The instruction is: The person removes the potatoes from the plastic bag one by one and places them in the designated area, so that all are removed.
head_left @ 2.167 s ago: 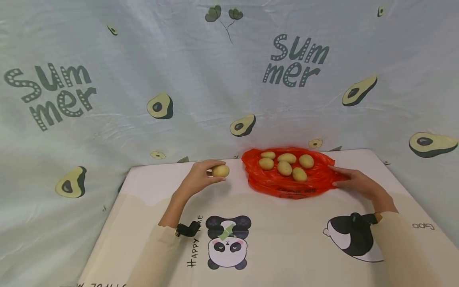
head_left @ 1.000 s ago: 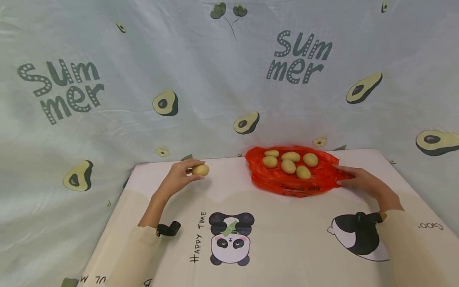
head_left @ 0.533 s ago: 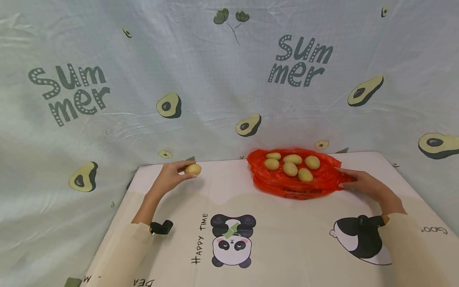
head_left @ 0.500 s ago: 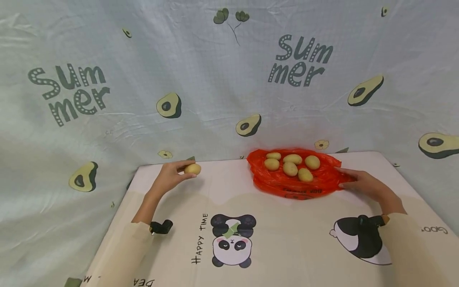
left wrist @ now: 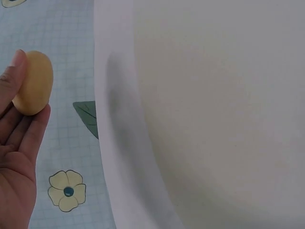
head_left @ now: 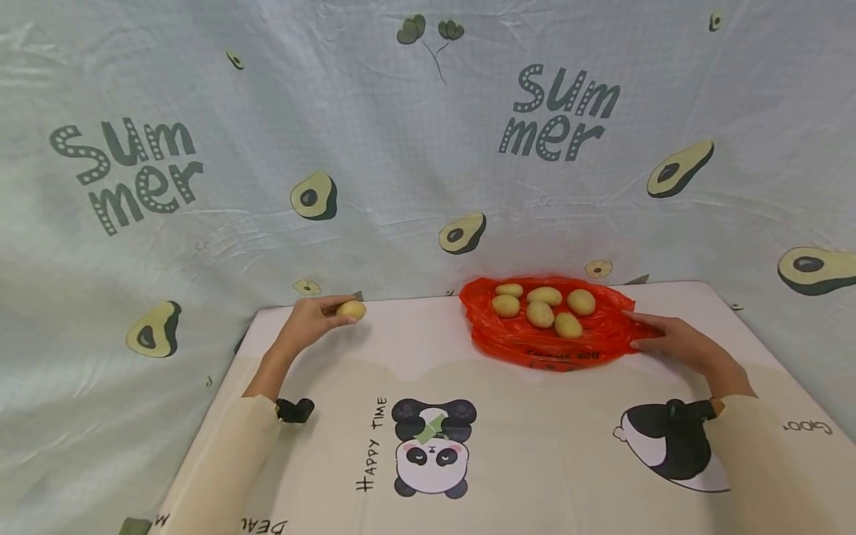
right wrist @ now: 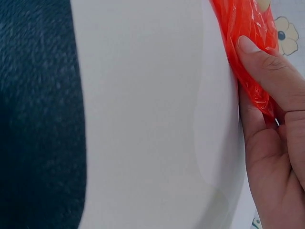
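Note:
Near the far left corner of the table, my left hand (head_left: 312,321) pinches a potato (head_left: 351,310) between thumb and fingers. The left wrist view shows the same yellow potato (left wrist: 35,83) with the thumb on one side and fingertips underneath. A red plastic bag (head_left: 498,345) lies spread at the back right of the table, with several potatoes (head_left: 540,314) on it. My right hand (head_left: 678,342) grips the bag's right edge. In the right wrist view, the thumb lies over the crumpled red plastic (right wrist: 248,76) and fingers are beneath it.
The table (head_left: 521,431) has a pale cover printed with a panda (head_left: 431,453) and lettering. A patterned cloth (head_left: 381,148) with avocados hangs right behind the table's back edge. Black wrist cameras (head_left: 294,410) sit on both wrists.
My left hand has carried the potato leftward, away from the bag, and lately a little farther back and left. The right hand stays at the bag's edge, and the potatoes on it keep their places.

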A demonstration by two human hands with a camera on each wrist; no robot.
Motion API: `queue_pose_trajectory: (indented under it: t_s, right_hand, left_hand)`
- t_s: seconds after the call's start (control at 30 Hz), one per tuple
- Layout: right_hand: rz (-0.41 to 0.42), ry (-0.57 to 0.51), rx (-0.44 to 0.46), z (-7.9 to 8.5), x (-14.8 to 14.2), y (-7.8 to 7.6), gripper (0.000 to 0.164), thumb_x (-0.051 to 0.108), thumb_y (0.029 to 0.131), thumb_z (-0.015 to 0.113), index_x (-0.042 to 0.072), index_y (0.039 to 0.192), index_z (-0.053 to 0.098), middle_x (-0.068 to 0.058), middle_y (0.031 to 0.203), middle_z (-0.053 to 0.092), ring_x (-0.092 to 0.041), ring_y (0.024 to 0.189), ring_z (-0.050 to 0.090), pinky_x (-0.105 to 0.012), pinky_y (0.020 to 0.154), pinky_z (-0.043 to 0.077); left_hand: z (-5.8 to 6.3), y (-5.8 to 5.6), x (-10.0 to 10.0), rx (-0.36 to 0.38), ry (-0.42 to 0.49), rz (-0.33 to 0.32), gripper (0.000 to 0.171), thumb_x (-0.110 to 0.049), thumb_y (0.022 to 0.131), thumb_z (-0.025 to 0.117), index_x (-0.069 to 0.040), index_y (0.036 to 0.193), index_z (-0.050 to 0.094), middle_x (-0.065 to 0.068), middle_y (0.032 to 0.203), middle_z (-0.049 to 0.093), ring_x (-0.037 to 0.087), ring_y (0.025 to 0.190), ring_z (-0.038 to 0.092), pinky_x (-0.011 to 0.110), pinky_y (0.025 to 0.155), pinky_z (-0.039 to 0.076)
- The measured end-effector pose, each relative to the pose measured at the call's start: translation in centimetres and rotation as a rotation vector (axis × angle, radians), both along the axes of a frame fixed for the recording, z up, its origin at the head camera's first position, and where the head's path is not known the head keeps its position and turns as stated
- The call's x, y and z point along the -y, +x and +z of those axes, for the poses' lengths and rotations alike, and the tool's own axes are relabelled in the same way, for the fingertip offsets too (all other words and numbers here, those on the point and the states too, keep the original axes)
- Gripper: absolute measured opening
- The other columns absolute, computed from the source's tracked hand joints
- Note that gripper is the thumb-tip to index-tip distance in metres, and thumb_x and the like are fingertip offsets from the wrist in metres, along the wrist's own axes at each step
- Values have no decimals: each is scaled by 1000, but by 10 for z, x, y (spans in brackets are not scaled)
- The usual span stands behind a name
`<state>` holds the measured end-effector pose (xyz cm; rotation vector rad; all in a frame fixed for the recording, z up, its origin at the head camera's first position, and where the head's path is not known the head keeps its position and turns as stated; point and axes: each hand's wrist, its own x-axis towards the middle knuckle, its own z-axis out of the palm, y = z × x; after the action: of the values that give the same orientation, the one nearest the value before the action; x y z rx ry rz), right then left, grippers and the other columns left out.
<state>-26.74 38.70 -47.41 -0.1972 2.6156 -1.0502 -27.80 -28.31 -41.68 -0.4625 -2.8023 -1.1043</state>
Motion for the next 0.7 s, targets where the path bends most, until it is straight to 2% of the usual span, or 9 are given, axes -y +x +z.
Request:
queue_pose_trajectory:
  t_s: [0.13,0.33,0.43,0.6,0.7]
  right_hand:
    - [-7,-12,12,0,0,0,80,34,97,70,6,159,28,-39,158,20,-60,140,20,-70,108,34]
    - [-4,-22,11,-2,-3,-1,81,36,96,70,6,159,28,-39,158,19,-60,140,19,-71,109,31]
    - [-6,-19,12,-2,-3,-1,81,36,97,69,6,159,27,-39,158,19,-60,140,19,-71,109,30]
    - [-5,-38,5,-1,-1,1,78,32,97,69,6,159,29,-38,158,20,-59,140,20,-70,109,32]
    - [-1,-44,-12,-2,-1,2,77,29,97,69,6,159,30,-38,158,22,-58,140,22,-68,109,34]
  left_hand:
    - [-1,-8,6,3,-21,0,52,-28,86,82,-5,132,69,15,125,70,30,112,68,41,89,56]
    - [-5,-17,10,72,75,14,51,-26,87,81,-8,133,68,13,128,69,29,114,67,23,84,55]
    - [-10,-22,13,97,107,15,50,-26,88,81,-8,133,68,14,130,68,29,117,66,18,82,54]
    - [-18,-29,16,87,95,16,48,-20,89,80,-5,132,68,17,132,66,32,120,63,17,85,52]
    - [-23,-32,17,87,70,30,47,-16,88,80,-4,131,68,18,131,66,34,121,63,22,88,53]
